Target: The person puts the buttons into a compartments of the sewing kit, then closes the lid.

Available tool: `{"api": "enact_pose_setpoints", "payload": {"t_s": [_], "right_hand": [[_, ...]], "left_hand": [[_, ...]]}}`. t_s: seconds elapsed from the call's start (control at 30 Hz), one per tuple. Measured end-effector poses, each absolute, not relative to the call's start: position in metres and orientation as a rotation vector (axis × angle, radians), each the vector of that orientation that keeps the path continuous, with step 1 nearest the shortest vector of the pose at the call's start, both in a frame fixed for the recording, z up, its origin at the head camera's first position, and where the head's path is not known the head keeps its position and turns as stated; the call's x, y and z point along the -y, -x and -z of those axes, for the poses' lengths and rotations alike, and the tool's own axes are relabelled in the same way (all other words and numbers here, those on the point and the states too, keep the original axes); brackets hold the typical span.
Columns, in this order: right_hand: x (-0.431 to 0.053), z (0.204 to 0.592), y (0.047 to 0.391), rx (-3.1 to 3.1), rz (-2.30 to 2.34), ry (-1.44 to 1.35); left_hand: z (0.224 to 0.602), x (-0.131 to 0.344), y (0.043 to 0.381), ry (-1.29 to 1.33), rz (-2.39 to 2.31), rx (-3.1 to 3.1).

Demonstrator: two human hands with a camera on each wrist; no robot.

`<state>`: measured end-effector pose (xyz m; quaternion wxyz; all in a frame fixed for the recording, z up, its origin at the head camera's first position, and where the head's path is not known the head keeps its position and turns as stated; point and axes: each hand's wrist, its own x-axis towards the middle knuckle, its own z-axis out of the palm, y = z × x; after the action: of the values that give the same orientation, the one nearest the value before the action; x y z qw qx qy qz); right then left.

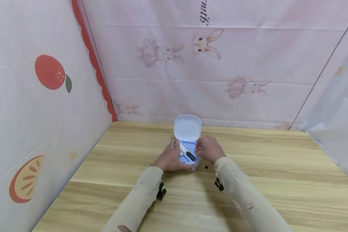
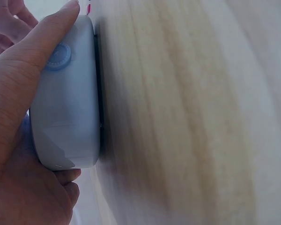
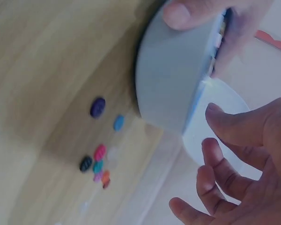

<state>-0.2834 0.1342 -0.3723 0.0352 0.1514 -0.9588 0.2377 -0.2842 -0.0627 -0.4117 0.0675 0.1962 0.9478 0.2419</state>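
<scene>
A small white box (image 1: 195, 164) with a blue inner tray stands on the table, its white lid (image 1: 187, 126) raised at the back. Inside lies a slim tool with a white shaft and a black end (image 1: 190, 156); its kind is unclear. My left hand (image 1: 170, 158) grips the box from the left, thumb across the front beside a round blue catch (image 2: 59, 57). At the box's right side is my right hand (image 1: 210, 149), fingertips over the tray edge. In the right wrist view its fingers (image 3: 214, 152) are loosely bent and apart, with no held thing visible.
Several loose buttons, among them a dark purple button (image 3: 98, 107) and a blue button (image 3: 119, 123), lie on the wooden table (image 1: 266, 180) right of the box. Printed cloth walls (image 1: 162, 96) stand behind the table and at both sides.
</scene>
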Motion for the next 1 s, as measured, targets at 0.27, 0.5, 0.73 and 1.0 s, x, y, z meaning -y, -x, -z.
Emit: {"api": "enact_pose_setpoints", "payload": {"t_s": [0.27, 0.5, 0.73, 1.0], "right_hand": [[-0.164, 0.362, 0.277, 2.905, -0.816, -0.451], [-0.19, 0.362, 0.275, 2.924, -0.801, -0.369], [-0.211, 0.368, 0.273, 2.971, -0.726, -0.367], [-0.227, 0.381, 0.27, 3.021, -0.624, -0.4]], "left_hand": [[0.414, 0.063, 0.285, -0.565, -0.712, -2.855], [0.413, 0.063, 0.285, -0.561, -0.721, -2.851], [0.42, 0.064, 0.29, -0.583, -0.696, -2.863], [0.423, 0.064, 0.29, -0.582, -0.695, -2.873]]}}
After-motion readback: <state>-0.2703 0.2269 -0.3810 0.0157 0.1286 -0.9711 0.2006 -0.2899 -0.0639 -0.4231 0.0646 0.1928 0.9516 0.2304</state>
